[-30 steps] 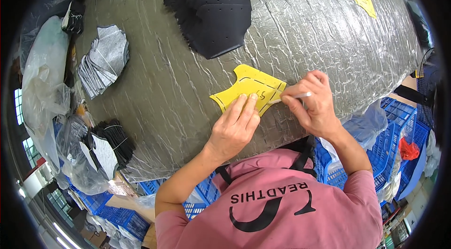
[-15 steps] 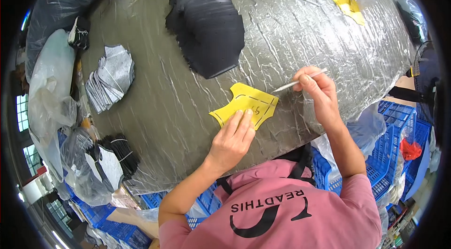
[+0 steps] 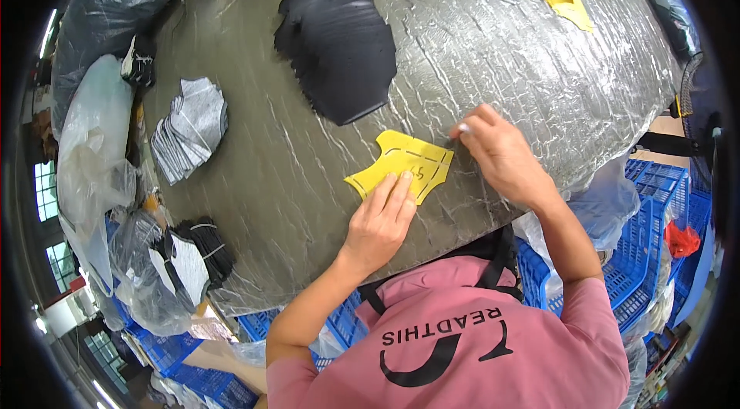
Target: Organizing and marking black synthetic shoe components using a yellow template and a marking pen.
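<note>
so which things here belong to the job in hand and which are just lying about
In the job:
yellow template under the left hand
white pen, mostly hidden in the right hand
perhaps the black stack just beyond

Just lying about, it seems:
grey bundle
blue crates
red plastic bag

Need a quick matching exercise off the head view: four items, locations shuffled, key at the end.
Things
1. Yellow flat template with dark dashed lines
2. Stack of black, smooth sheet pieces
3. Fanned bundle of grey flat pieces
4. Crumpled bright red plastic

Places
A. Past the right edge of the silvery, wrinkled-covered table, by the blue plastic crates
B. On the left part of the table
C. Under the fingers of the left hand
D. On the table, upper middle of the picture

Pairs: 1-C, 2-D, 3-B, 4-A
</note>
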`<state>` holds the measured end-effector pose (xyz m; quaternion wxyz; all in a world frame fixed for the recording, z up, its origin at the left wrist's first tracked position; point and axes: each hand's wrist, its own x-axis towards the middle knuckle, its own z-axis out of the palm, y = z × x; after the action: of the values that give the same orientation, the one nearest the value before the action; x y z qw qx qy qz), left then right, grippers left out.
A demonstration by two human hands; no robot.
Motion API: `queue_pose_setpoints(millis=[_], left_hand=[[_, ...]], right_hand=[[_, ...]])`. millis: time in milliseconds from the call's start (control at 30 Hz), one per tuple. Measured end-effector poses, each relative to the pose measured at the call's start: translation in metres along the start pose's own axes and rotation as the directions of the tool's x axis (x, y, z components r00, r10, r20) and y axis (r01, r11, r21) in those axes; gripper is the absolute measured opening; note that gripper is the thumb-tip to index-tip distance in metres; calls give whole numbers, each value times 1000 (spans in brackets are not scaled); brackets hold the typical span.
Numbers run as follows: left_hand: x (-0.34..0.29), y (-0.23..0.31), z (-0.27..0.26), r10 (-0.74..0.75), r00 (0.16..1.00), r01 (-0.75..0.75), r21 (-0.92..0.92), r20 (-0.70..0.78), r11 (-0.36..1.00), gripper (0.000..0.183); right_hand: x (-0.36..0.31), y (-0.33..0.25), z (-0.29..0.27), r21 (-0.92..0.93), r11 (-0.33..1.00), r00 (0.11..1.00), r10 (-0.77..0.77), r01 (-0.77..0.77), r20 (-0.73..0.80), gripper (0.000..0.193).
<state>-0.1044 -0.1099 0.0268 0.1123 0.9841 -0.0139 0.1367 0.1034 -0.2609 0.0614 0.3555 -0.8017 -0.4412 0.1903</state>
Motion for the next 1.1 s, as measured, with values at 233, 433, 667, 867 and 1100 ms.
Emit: queue_pose_setpoints(millis=[233, 433, 667, 867, 1100], left_hand=[[6, 3, 3, 7, 1000, -8, -18, -31, 1000, 23], [-1, 0, -1, -11, 1000, 11, 0, 14, 1000, 24], [1, -1, 2, 55, 998, -57, 53, 40, 997, 22], [2, 0, 4, 43, 999, -44, 55, 27, 998, 22], [-1, -1, 3, 51, 998, -55, 93, 48, 994, 19]], right_hand=[[1, -5, 7, -16, 985, 960, -172, 173, -221, 13], [-56, -26, -53, -3, 995, 779, -78, 98, -622, 10], [-70, 30, -43, -284, 959, 827, -164, 6, -538, 12], [-67, 22, -47, -252, 968, 829, -149, 11, -539, 12], [-59, 23, -45, -392, 919, 826, -247, 34, -507, 12]])
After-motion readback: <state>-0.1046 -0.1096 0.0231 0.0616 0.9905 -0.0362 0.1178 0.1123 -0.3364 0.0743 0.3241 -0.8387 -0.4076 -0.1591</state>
